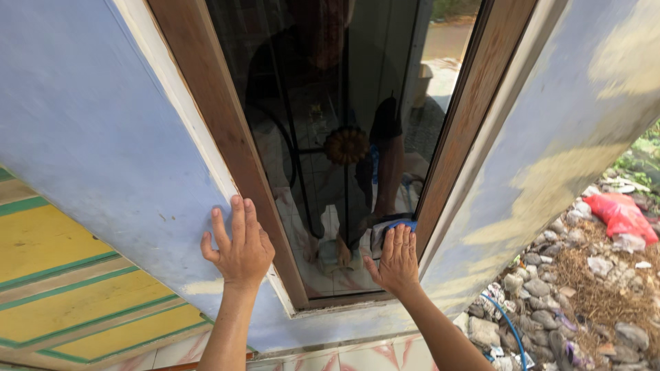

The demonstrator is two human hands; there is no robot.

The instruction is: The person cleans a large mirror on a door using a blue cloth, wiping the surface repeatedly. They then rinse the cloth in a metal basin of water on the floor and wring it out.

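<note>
My left hand (237,249) lies flat with fingers spread against the blue wall (103,137), just left of the brown wooden window frame (227,130). Over at the lower right corner of the dark window pane (330,89), my right hand (397,259) presses a blue cloth (402,224) onto the glass, next to the right frame post. The glass reflects a person and a metal grille with a round golden ornament (346,145).
A white sill strip (344,302) runs under the window. Yellow and green painted boards (62,288) are at the lower left. At the right, stones (543,302), dry straw, a blue hose (505,323) and a red plastic bag (622,214) cover the ground.
</note>
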